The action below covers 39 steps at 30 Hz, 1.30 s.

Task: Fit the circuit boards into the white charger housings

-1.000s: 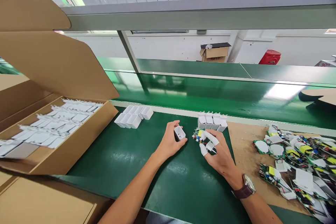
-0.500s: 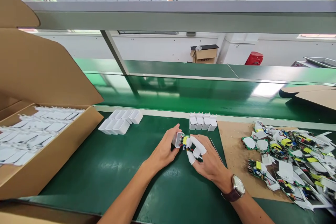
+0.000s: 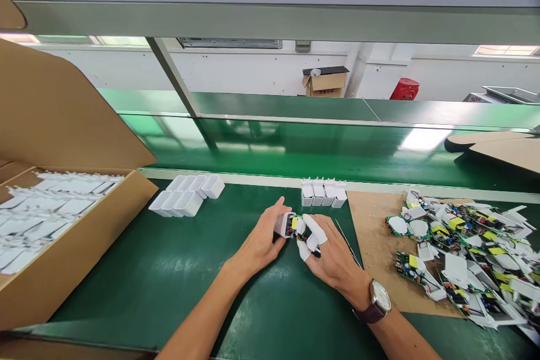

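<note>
Over the middle of the green work surface, my left hand (image 3: 265,234) is closed around a small white plastic housing (image 3: 282,224). My right hand (image 3: 333,247), with white covers on some fingertips and a watch at the wrist, grips a circuit board (image 3: 294,226) carrying a yellow part and other small components. One end of the board is at the housing's mouth; how far it reaches inside I cannot tell. A thin dark rod-like tool (image 3: 349,244) sticks out beside my right hand, partly hidden by it.
Open white housings (image 3: 185,202) stand in rows at the left. White housings with prongs (image 3: 324,192) line up at the back. A heap of circuit boards (image 3: 472,259) lies on brown cardboard (image 3: 371,242) at right. An open carton (image 3: 88,242) of white parts borders the left.
The view has tilted and shifted slightly, so the scene sits a little differently. Both hands keep their grips, with the board and housing still together.
</note>
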Tool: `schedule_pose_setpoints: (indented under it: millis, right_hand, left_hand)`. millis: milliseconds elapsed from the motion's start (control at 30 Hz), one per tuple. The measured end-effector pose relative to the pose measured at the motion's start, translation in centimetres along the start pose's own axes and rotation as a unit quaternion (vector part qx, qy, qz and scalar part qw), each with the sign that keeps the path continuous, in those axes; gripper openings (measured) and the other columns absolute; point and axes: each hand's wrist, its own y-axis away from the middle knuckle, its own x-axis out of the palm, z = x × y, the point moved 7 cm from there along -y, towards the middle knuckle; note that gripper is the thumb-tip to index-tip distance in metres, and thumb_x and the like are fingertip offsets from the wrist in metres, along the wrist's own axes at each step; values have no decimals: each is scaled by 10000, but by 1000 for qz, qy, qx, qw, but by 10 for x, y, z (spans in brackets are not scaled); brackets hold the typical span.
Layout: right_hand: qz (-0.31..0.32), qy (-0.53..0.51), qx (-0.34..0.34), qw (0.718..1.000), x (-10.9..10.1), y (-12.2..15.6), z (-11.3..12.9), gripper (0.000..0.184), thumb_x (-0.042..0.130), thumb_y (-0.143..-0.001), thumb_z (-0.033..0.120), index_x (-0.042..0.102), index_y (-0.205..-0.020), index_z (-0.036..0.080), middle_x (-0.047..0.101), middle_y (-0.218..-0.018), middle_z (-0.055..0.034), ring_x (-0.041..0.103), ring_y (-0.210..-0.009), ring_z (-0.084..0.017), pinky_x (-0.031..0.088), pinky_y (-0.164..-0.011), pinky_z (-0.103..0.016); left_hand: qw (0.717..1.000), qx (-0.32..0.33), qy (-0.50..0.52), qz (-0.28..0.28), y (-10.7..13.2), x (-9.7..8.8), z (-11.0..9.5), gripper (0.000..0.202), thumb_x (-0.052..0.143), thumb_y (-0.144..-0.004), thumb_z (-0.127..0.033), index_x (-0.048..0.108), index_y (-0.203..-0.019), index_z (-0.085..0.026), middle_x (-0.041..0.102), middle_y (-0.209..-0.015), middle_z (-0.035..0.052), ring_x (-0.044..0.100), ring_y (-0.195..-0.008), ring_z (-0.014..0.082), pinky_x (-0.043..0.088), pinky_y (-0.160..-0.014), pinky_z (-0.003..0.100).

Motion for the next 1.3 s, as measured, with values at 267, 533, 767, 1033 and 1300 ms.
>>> schedule_pose_setpoints:
  millis: [267,533,767,1033,1300]
  right_hand:
    - [11,3,3,1000,0,-1,1,777,530,-905,63,226,-1613,166,604,-1286,-191,585,-1157,-336,600,-960,-548]
    - [7,5,2,1000,-2,-4,4,782,529,-909,40,217,-1615,161,603,-1271,-188,583,-1142,-326,605,-951,-525]
    - [4,11,-1,1000,-5,-7,6,768,514,-921,43,209,-1617,155,616,-1252,-187,595,-1115,-321,615,-917,-508]
    - [13,-6,15,1000,-1,-3,3,760,526,-941,73,206,-1620,187,616,-1286,-182,602,-1151,-329,603,-942,-529]
    - [2,-57,60,997,4,2,-8,671,706,-924,251,381,-1510,208,653,-1248,-158,643,-1123,-303,621,-910,-488]
  left_hand:
    - [1000,9,2,7,0,2,-2,924,575,-930,-76,54,-1648,-333,556,-1436,123,535,-1352,284,443,-1167,565]
    - [1000,2,7,10,0,0,-3,894,581,-943,-106,78,-1650,-320,566,-1434,119,535,-1364,276,444,-1170,526]
    - [1000,-9,5,13,1,1,-1,862,599,-950,-124,118,-1640,-315,561,-1447,113,527,-1372,272,423,-1184,512]
    - [1000,-13,5,18,1,2,-2,898,618,-951,-150,80,-1645,-338,573,-1445,108,553,-1335,276,447,-1150,516]
    - [989,-43,114,78,1,16,-2,920,632,-940,-159,83,-1657,-336,541,-1534,133,544,-1394,299,467,-1153,561]
